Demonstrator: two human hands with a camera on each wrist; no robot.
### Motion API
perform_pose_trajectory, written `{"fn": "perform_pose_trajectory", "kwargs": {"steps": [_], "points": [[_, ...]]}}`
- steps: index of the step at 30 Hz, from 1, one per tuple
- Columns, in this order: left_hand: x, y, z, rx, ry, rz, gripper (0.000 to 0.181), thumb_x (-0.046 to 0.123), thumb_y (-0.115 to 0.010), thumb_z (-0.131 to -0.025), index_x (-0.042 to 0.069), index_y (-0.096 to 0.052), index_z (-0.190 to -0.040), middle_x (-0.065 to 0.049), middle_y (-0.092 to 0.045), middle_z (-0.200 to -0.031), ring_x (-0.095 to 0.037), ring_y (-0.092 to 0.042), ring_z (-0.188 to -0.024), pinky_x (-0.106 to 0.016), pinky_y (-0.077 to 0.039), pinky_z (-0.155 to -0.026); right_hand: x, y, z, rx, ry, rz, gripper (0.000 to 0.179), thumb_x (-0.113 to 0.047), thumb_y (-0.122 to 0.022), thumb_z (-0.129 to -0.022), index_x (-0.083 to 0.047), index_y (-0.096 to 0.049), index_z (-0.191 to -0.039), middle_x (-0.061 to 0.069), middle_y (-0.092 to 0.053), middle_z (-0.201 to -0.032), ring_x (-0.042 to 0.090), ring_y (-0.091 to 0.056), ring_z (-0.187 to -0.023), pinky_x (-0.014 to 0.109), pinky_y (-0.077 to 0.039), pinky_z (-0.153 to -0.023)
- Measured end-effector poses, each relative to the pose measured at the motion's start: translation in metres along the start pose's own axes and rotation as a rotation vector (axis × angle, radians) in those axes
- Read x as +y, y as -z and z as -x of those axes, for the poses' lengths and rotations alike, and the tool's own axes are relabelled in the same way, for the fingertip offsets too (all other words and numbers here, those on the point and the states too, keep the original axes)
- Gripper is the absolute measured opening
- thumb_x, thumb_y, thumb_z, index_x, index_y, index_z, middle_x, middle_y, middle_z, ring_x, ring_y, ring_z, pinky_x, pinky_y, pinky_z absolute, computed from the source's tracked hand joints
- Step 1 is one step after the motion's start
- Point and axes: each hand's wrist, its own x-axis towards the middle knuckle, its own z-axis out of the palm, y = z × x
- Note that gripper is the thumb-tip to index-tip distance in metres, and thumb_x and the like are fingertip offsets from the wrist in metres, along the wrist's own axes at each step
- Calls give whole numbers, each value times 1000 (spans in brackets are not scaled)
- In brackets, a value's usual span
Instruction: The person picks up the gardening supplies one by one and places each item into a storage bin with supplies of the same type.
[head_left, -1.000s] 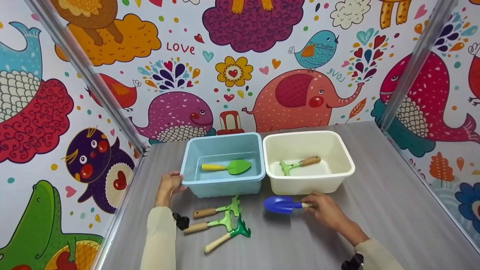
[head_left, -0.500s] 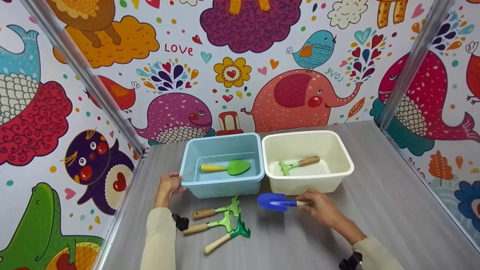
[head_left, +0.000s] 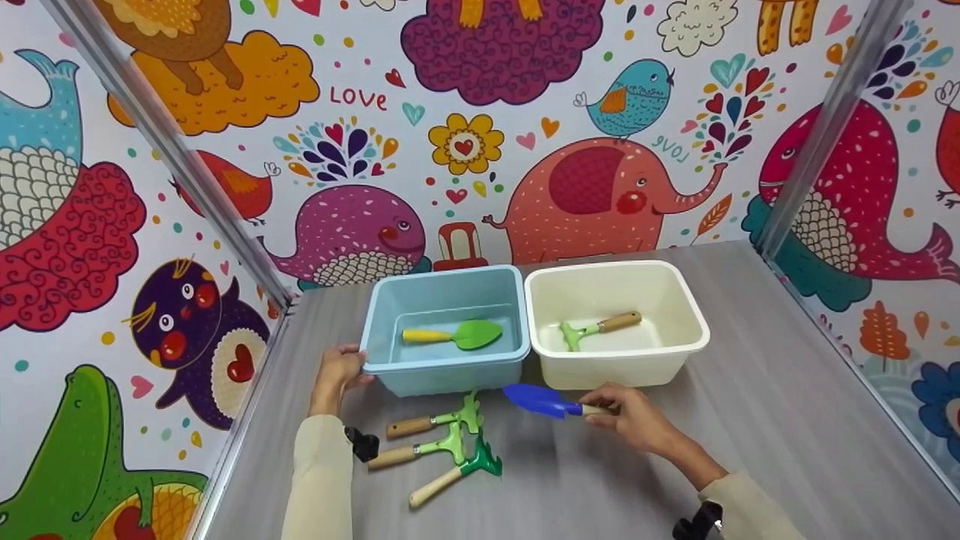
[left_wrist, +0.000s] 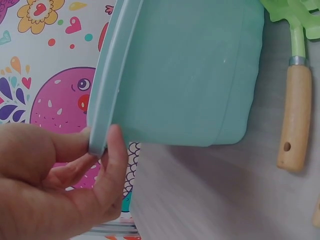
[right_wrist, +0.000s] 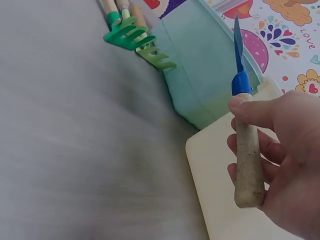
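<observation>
In the head view my right hand (head_left: pixel 630 416) holds a blue trowel (head_left: pixel 541 400) by its wooden handle (right_wrist: pixel 248 155), in front of the cream basin. The blade points left and is raised over the table. My left hand (head_left: pixel 339 371) pinches the rim of the light blue basin (head_left: pixel 450 379) at its front left corner, thumb on one side and fingers on the other in the left wrist view. A green trowel (head_left: pixel 477 334) with a yellow handle lies in the blue basin. Inside the cream basin (head_left: pixel 615 369) lies a light green hand rake (head_left: pixel 600 328) with a brown handle.
On the table (head_left: pixel 600 495), in front of the blue basin, lie two light green hand rakes (head_left: pixel 454 442) and one dark green hand rake (head_left: pixel 484 457). Both basins stand side by side near the patterned back wall (head_left: pixel 465 75). Metal posts (head_left: pixel 172 157) border the table at left and right.
My right hand has carried the blue trowel left, and its blade has tilted. My left hand has stayed on the blue basin's rim.
</observation>
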Motion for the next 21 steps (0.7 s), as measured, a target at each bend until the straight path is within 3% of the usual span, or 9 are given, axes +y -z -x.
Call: {"fn": "perform_pose_trajectory", "kwargs": {"steps": [5,11,21], "points": [[1,0,0,-2,4,-8,43,2,-45,-103,-14,-40,-142,-34,-51,-135,-12,-62,-75,-26,-62,-72,-3,-2,-2,-41,5,-73,21,-14,-73,-91,-7,-73,-111,13,-71,-100,4,-60,-87,21,-53,-76],[3,0,1,-13,15,0,46,4,-44,-104,-14,-36,-145,-34,-48,-139,-15,-63,-82,-22,-61,-67,-7,-4,-5,-82,-11,-141,24,-15,-73,-92,-4,-72,-113,13,-70,-99,7,-61,-85,20,-52,-73],[1,1,0,-10,8,-4,45,4,-45,-103,-15,-37,-143,-34,-49,-137,-12,-62,-75,-22,-60,-65,-20,-9,-10,-105,-140,-260,31,-18,-73,-92,-2,-70,-118,12,-68,-102,13,-59,-90,20,-50,-72]]}}
